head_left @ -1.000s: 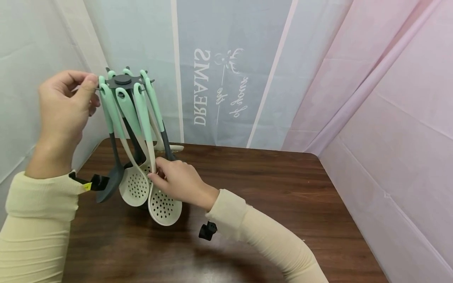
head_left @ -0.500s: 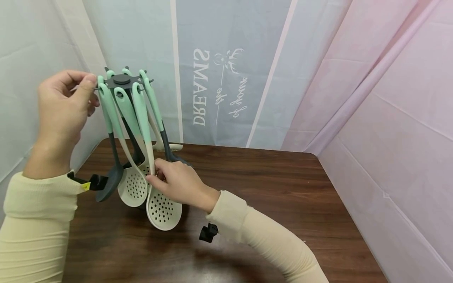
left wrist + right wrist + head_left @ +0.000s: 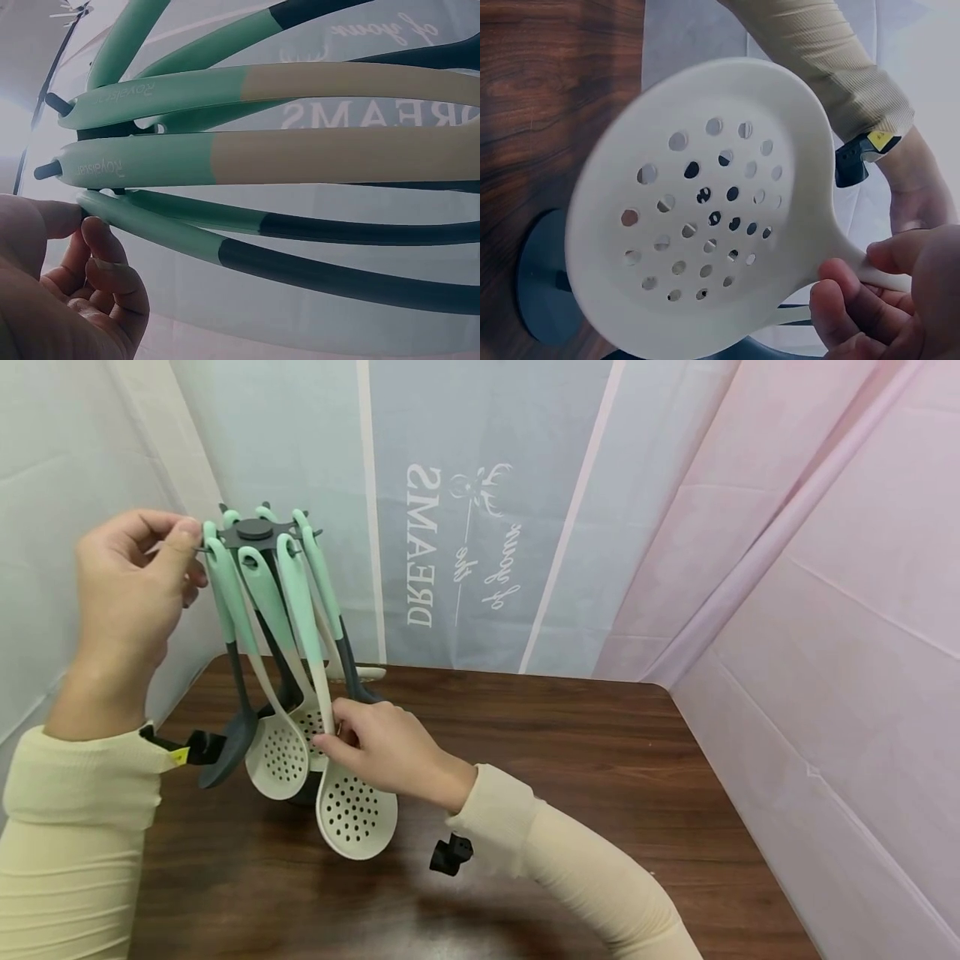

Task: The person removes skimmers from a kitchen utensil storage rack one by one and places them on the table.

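A dark grey utensil rack (image 3: 255, 530) stands at the left with several mint-handled utensils hanging round it. My left hand (image 3: 135, 581) pinches a hook end at the rack's left edge; in the left wrist view, thumb and fingertips meet there beside a handle top. With thumb and fingers, my right hand (image 3: 393, 747) holds the cream shaft of a skimmer (image 3: 357, 817). The skimmer's mint handle still hangs on the rack, and its round perforated bowl tilts out towards me. In the right wrist view, the bowl fills the middle and my right hand (image 3: 900, 292) grips its neck.
Another perforated cream utensil (image 3: 277, 760) and a dark grey ladle (image 3: 232, 747) hang left of the skimmer. The rack's round dark base (image 3: 547, 277) rests on the brown wooden table (image 3: 562, 777). Cloth curtains (image 3: 487, 427) close off the back and sides.
The skimmer's bowl has swung slightly towards me and to the right, away from the other utensils, with my right hand still on its shaft. My left hand keeps its hold on the rack.
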The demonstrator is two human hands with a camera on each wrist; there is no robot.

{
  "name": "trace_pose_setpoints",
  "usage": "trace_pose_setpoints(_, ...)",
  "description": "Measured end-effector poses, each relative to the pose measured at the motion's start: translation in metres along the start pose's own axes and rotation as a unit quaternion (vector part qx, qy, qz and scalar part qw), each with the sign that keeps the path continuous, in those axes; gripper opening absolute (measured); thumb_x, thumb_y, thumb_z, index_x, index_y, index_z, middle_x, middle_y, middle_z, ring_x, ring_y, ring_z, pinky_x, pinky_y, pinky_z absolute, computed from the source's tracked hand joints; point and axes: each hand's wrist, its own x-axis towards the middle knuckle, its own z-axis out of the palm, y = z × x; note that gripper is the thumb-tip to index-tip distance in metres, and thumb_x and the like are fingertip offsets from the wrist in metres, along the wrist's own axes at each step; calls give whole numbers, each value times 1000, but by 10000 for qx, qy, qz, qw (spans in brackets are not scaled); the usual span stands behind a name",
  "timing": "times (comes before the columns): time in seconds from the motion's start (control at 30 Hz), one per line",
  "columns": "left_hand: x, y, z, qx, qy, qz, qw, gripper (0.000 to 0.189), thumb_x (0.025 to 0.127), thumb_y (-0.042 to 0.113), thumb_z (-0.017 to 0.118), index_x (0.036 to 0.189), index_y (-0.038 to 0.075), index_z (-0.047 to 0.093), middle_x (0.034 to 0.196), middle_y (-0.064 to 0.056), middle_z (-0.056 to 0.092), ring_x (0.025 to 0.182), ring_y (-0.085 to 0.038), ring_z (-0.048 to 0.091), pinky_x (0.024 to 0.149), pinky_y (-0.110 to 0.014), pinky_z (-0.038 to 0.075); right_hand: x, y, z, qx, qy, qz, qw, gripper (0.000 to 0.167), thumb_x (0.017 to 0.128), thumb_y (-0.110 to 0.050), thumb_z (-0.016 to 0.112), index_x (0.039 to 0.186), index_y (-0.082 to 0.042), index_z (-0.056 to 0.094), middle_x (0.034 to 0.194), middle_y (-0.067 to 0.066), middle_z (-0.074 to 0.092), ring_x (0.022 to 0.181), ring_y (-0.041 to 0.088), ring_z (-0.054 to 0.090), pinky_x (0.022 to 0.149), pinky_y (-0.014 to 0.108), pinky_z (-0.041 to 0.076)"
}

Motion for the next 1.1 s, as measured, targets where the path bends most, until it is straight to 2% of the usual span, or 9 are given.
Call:
trace_pose_setpoints(0.33,-1,0,1,197,14,26,9998,8,96,13,72,92,7,73,82,-1,65,57,-11,52,49,-15,40,-9,6,-10,-181,49,-2,9998,12,103,-27,62,95,-18,61,65,-13,54,51,1,44,48,17,37)
trace_pose_setpoints(0.63,0,-1,0,-30,6,70,10000,8,95,10,72,90,5,72,81,-2,65,56,-11,53,48,-15,40,-13,15,-22,-215,193,88,9995,10,102,-27,63,96,-18,62,63,-12,55,50,2,46,47,20,37)
trace_pose_setpoints(0.87,0,0,0,74,-8,67,9999,8,95,11,72,90,5,73,80,-2,65,56,-11,52,48,-15,39,-23,30,-42,-369,369,272,9983,12,103,-28,63,98,-17,63,65,-9,56,51,4,49,46,22,38)
trace_pose_setpoints(1.1,-1,0,0,144,10,77,9999,8,95,12,72,90,6,73,80,-2,65,56,-11,52,48,-15,40,-38,51,-72,-353,576,568,9961,14,102,-27,63,94,-16,62,65,-7,58,52,8,51,46,23,40)
